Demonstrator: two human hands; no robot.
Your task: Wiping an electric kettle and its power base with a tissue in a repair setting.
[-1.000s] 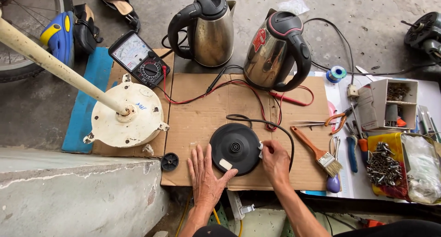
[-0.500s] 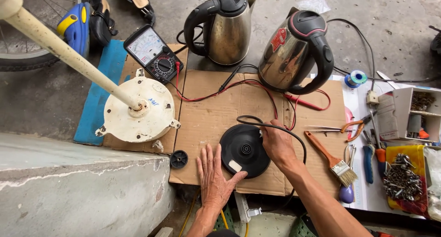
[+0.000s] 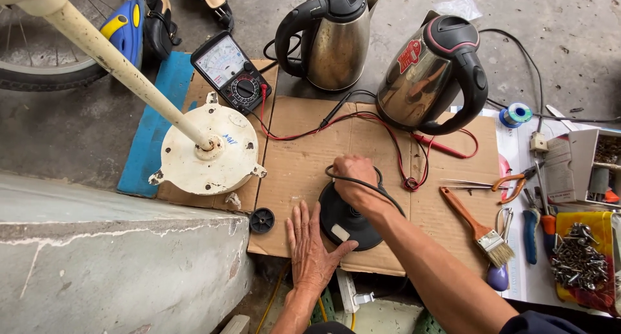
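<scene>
Black kettle base [image 3: 341,223] on cardboard [image 3: 297,159]; left hand [image 3: 312,250] open, flat, thumb touching its near edge; right hand [image 3: 354,179] closed over its far rim, gripping the cord [image 3: 388,198].

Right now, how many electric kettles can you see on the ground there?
2. One steel kettle stands at the top middle, beyond the cardboard. The other kettle, with a red sticker, leans just right of it. None seems hidden.

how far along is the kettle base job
Done: the round black kettle base lies on the cardboard, both kettles off it. In hand: the left hand steadies its near edge while the right hand grips the cord at its far edge. Left: the meter probes lie unused.
</scene>
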